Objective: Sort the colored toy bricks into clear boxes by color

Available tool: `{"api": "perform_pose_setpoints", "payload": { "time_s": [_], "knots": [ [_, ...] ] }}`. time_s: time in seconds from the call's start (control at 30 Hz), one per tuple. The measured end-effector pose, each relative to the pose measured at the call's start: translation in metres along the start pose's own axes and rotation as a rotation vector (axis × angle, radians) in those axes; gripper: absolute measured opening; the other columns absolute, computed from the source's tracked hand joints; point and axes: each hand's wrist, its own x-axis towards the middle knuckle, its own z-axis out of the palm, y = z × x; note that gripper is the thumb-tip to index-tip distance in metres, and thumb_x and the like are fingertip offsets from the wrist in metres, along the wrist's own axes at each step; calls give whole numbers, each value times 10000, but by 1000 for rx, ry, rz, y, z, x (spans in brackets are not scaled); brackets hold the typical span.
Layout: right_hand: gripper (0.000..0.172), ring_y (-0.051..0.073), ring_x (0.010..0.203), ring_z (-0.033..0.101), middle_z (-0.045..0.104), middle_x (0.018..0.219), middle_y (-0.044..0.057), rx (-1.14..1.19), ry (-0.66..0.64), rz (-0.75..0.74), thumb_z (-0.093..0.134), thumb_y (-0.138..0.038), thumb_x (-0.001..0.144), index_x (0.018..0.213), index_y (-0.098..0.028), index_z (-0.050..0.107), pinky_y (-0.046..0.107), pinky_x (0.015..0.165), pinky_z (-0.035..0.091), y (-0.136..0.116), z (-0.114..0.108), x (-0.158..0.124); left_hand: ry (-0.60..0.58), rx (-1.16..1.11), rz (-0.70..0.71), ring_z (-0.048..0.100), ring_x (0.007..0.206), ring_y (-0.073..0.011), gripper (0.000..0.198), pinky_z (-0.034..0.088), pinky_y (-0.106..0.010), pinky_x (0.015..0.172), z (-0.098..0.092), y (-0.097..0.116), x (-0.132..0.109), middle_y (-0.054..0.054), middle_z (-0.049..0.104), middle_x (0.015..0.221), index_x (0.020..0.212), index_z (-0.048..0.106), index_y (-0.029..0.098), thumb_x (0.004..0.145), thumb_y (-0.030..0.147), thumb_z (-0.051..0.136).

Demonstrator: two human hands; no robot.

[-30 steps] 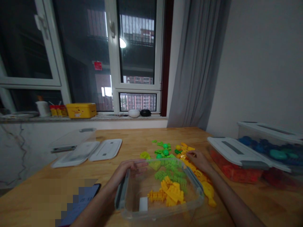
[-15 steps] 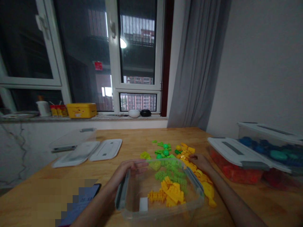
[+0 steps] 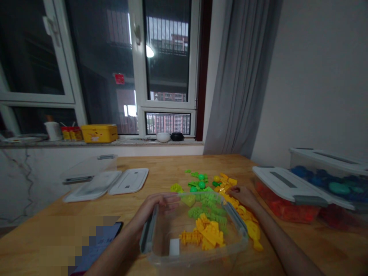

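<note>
In front of me stands a clear plastic storage bin (image 3: 198, 262) with grey side latches and no lid on it. My left hand (image 3: 161, 201) grips its far left corner, fingers along the back wall. Inside lies a small heap of yellow toy blocks (image 3: 211, 232). My right hand (image 3: 243, 196) is beyond the bin's right side with fingers curled down at a row of loose yellow blocks (image 3: 253, 230); its fingertips are partly hidden, though they look closed on a yellow block. Green blocks (image 3: 209, 203) lie behind the bin and show through its wall.
Green balls (image 3: 201, 184) lie among the blocks. At right are a lidded bin of red pieces (image 3: 287, 203) and a bin of blue pieces (image 3: 339, 188). White lids (image 3: 129, 181) and another clear bin (image 3: 92, 168) rest at left. A phone (image 3: 99, 241) lies near my left forearm.
Almost nothing differs. My left hand stays on the bin and my right hand remains at the yellow blocks, with only a very slight shift of its fingers.
</note>
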Motion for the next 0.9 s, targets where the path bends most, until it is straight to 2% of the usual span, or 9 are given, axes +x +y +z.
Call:
{"api": "perform_pose_setpoints", "payload": {
  "time_s": [0.13,0.3,0.43,0.53,0.67,0.77,0.9],
  "knots": [
    [192,242,708,720,811,770,83,-22,-17,27,726,-324,752,782,-156,814,302,619,494,2,2,-2,3,1,1,731,1229,-365,375,485,-442,1162,1,2,0,-167,821,1237,963,835,134,638,214,665],
    [290,295,754,737,813,785,121,-28,25,-6,716,-411,776,770,-144,830,347,661,510,-12,-9,-6,9,14,-5,741,1205,-378,431,478,-471,1166,4,4,0,-162,836,1184,984,836,130,596,201,661],
    [443,328,912,748,838,945,123,194,35,-62,767,-557,751,922,-159,861,387,794,557,-34,-18,-16,17,13,-5,750,1183,-371,430,499,-447,1139,7,6,0,-165,840,1165,971,835,137,582,206,667],
    [561,290,953,732,829,1067,113,456,-65,-80,835,-653,713,1022,-185,855,355,803,557,-52,-18,-29,18,11,1,753,1173,-363,402,503,-441,1134,6,5,0,-161,843,1164,938,837,140,583,204,661],
    [579,193,772,677,785,890,66,711,-347,-36,947,-641,612,958,-191,829,300,723,515,-74,-17,-55,25,16,15,747,1185,-363,380,494,-454,1147,3,3,1,-144,839,1190,923,841,151,594,200,659],
    [547,179,761,663,771,882,39,701,-500,-12,991,-584,558,926,-215,826,294,717,498,-88,-17,-73,24,29,14,738,1203,-377,432,483,-458,1162,1,2,2,-167,830,1208,979,847,119,588,194,681],
    [495,168,774,638,761,867,30,654,-543,-67,1003,-550,545,868,-212,839,273,704,464,-98,-15,-79,8,23,32,733,1218,-378,424,484,-464,1167,0,2,2,-156,836,1194,987,850,124,604,184,678]
  ]
}}
